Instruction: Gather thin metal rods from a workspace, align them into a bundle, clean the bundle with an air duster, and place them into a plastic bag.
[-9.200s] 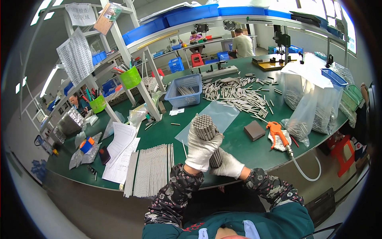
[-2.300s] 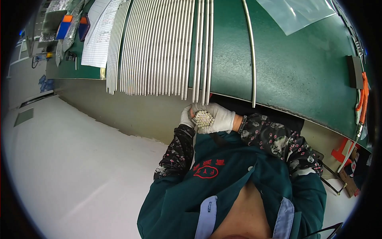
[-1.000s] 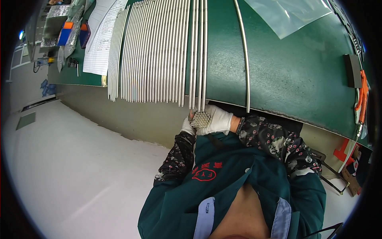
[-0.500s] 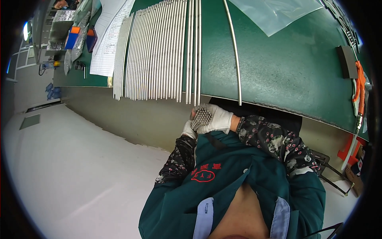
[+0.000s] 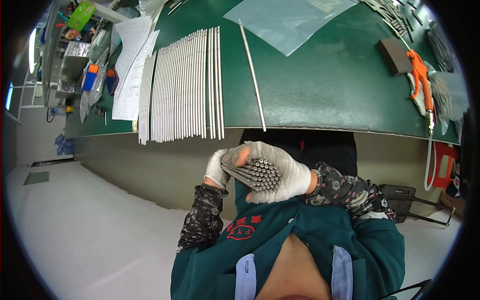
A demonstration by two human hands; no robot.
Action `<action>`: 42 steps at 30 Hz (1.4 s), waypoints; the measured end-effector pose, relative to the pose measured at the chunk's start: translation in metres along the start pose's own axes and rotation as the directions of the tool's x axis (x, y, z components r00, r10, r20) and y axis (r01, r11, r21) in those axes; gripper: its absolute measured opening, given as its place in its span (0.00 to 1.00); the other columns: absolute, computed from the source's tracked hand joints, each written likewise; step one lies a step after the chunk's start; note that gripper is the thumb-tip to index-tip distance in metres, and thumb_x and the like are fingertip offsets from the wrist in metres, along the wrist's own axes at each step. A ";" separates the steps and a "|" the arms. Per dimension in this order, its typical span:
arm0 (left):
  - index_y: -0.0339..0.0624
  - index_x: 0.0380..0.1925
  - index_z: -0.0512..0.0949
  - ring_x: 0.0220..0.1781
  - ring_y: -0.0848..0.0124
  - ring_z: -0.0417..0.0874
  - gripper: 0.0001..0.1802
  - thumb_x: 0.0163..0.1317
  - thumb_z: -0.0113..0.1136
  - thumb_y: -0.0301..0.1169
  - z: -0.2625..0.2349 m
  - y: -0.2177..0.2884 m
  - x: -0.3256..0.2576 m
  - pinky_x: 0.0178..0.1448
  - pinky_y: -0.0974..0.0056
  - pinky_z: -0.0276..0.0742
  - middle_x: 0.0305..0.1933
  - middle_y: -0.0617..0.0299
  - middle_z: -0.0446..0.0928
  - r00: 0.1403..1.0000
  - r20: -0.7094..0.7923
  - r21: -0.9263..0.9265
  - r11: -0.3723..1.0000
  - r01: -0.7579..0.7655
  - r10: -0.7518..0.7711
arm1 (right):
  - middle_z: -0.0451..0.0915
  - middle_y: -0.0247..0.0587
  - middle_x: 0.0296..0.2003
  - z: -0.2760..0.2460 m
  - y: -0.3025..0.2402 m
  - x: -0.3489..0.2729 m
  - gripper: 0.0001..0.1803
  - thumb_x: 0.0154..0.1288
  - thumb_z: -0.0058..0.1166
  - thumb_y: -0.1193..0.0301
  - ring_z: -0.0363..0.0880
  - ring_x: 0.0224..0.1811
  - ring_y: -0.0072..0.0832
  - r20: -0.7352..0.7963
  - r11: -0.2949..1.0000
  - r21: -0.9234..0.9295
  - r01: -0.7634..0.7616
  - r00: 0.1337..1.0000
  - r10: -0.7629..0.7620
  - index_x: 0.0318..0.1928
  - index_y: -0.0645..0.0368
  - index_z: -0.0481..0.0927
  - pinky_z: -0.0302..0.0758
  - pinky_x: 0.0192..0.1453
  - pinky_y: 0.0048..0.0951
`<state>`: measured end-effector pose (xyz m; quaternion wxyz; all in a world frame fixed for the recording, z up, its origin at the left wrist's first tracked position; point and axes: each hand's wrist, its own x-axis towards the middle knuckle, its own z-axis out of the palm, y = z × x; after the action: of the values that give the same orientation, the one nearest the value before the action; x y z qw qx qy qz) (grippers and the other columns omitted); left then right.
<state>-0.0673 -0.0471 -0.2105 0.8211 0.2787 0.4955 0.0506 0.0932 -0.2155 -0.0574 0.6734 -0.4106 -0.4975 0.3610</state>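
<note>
A bundle of thin metal rods [image 5: 265, 176] is held in front of my chest, just below the table's near edge, its round ends facing up and toward me. My right hand [image 5: 290, 172], in a white glove with bare fingertips, wraps the bundle near those ends. My left hand [image 5: 217, 167], also gloved, is closed around the bundle's left side; its fingers are partly hidden. Beyond my hands, a row of long metal rods [image 5: 180, 87] lies side by side on the green table [image 5: 310, 95], their near ends overhanging the edge. One single rod [image 5: 253, 80] lies apart, to the right.
Written paper sheets [image 5: 129, 95] lie left of the row. A clear plastic bag [image 5: 295, 22] is at the far side. On the right are a dark block [image 5: 393, 56], an orange air gun [image 5: 420, 80] with a hose, and bagged parts. A black wheeled case [image 5: 397, 200] stands below.
Both hands have drawn the bundle away from the table edge toward my body, and it now tilts with more of its length visible. The whole view has shifted as well.
</note>
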 end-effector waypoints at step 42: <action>0.37 0.41 0.71 0.32 0.79 0.78 0.22 0.41 0.60 0.25 0.176 -0.010 -0.044 0.39 0.73 0.74 0.31 0.63 0.78 0.475 0.879 0.470 0.091 -0.878 0.041 | 0.78 0.49 0.35 -0.189 -0.135 -0.085 0.17 0.52 0.50 0.57 0.76 0.37 0.42 -0.865 -0.158 -0.323 -0.933 0.359 -0.350 0.37 0.56 0.77 0.71 0.41 0.39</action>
<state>0.0569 -0.1432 -0.1185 0.5311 0.8436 -0.0538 -0.0584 0.2654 -0.3826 0.0026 0.1368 -0.9782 -0.0279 -0.1539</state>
